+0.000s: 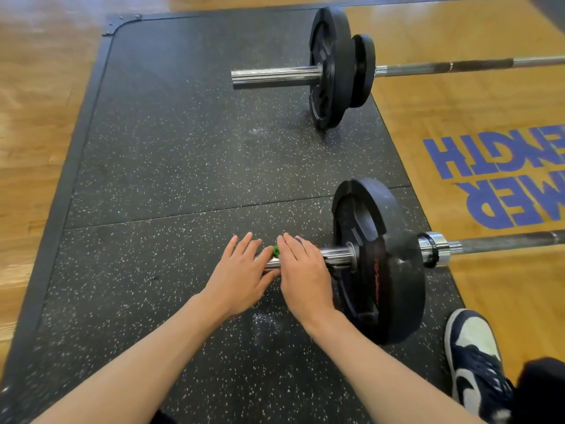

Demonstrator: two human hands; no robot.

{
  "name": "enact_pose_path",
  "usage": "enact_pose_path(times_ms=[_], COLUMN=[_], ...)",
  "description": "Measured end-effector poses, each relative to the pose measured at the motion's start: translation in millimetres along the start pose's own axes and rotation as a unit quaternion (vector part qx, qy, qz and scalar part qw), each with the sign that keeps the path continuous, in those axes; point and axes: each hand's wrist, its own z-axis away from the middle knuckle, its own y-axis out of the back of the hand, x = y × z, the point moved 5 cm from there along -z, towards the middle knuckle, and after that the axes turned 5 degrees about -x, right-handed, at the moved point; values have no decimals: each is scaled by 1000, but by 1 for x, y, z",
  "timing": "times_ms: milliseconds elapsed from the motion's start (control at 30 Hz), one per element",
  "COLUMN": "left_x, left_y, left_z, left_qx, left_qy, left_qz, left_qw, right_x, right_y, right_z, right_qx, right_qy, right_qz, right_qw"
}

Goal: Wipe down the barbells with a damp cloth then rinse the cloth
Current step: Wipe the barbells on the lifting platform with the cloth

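Note:
Two barbells lie on the floor. The near barbell's chrome sleeve (337, 257) points left from a black plate (385, 258). My left hand (241, 270) lies flat over the sleeve's end with straight fingers. My right hand (302, 267) rests on the sleeve beside it, fingers stretched. A small green bit (276, 250) peeks out between the two hands; I cannot tell what it is. The far barbell (275, 76) carries two black plates (333, 68). No cloth is plainly visible.
A black speckled rubber mat (171, 166) covers the floor under both sleeves, edged by a dark frame (82, 123). Wooden platform with blue lettering (495, 175) lies to the right. My shoe (474, 356) stands at the lower right near the plate.

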Motion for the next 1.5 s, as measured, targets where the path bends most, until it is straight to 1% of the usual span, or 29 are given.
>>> enact_pose_path(times_ms=[33, 67, 100, 167, 233, 300, 367, 400, 467, 533, 600, 667, 700, 767, 833, 867, 933, 967, 1000, 1067, 1133, 1167, 1233, 1300, 1367, 1400, 1433, 1467, 1500], left_x=[1, 2, 3, 3, 2, 0, 1, 1, 1, 0, 0, 2, 2, 1, 1, 2, 1, 1, 1, 1, 2, 4, 6, 6, 7, 7, 7, 7, 5], left_y=[0, 1, 1, 0, 0, 2, 4, 4, 3, 1, 0, 1, 1, 4, 6, 7, 8, 7, 6, 4, 3, 3, 5, 5, 6, 6, 6, 6, 6], left_z=[1, 2, 2, 2, 3, 5, 6, 6, 5, 4, 4, 4, 4, 5, 6, 6, 5, 5, 4, 6, 8, 9, 10, 12, 13, 13, 13, 12, 11], left_qx=[-3, -6, -7, -6, -4, -5, -7, -10, -7, 6, 7, 7, 5, 6, 7, 5, -4, -13, -22, -30, -31, -33, -37, -38, -36, -37, -39, -39, -37], left_qy=[-3, -4, -3, -3, -7, -9, -7, -8, -11, -17, -22, -22, -21, -18, -16, -17, -18, -16, -14, -13, -13, -13, -11, -10, -10, -9, -7, -6, -6], left_qz=[1, 4, 9, 17, 22, 34, 44, 46, 43, 43, 47, 56, 63, 76, 84, 85, 88, 93, 96, 96, 86, 78, 68, 63, 56, 55, 58, 62, 67], left_qw=[1000, 1000, 1000, 1000, 1000, 999, 999, 999, 999, 999, 999, 998, 998, 997, 996, 996, 996, 995, 995, 995, 996, 996, 997, 997, 998, 998, 998, 997, 997], right_x=[5, 14, 26, 49, 52, 39, 19, 9, -1, 9, 29, 46, 47, 42, 34, 27, 4, -8, -16, -21, -3, 12, 41, 52, 47, 39, 28, 16, 1], right_y=[1, 5, 9, 17, 20, 19, 15, 10, 2, 3, 14, 26, 32, 37, 31, 26, 14, 7, 2, 1, 2, 5, 15, 24, 25, 25, 23, 17, 10], right_z=[10, 18, 21, 18, 2, -20, -34, -33, -14, 9, 21, 14, 6, -19, -44, -54, -63, -61, -55, -33, -9, -1, 6, 0, -15, -23, -28, -31, -29], right_qx=[8, 16, 24, 23, 8, -34, -73, -76, -56, -19, 12, 16, 0, -69, -184, -225, -263, -260, -239, -148, -70, -42, -20, -42, -70, -86, -95, -96, -78], right_qy=[18, 19, 2, -70, -128, -155, -117, -83, -20, 9, -21, -86, -111, -154, -211, -218, -193, -163, -122, -27, 37, 33, -36, -113, -167, -179, -174, -150, -110], right_qz=[-2, 5, 18, 45, 58, 65, 70, 65, 27, 29, 50, 60, 70, 75, 62, 51, 32, 35, 48, 58, 39, 31, 40, 63, 82, 88, 87, 84, 71], right_qw=[1000, 1000, 1000, 996, 990, 985, 988, 992, 998, 999, 998, 994, 991, 983, 958, 948, 945, 951, 962, 987, 996, 998, 998, 991, 980, 976, 976, 980, 988])
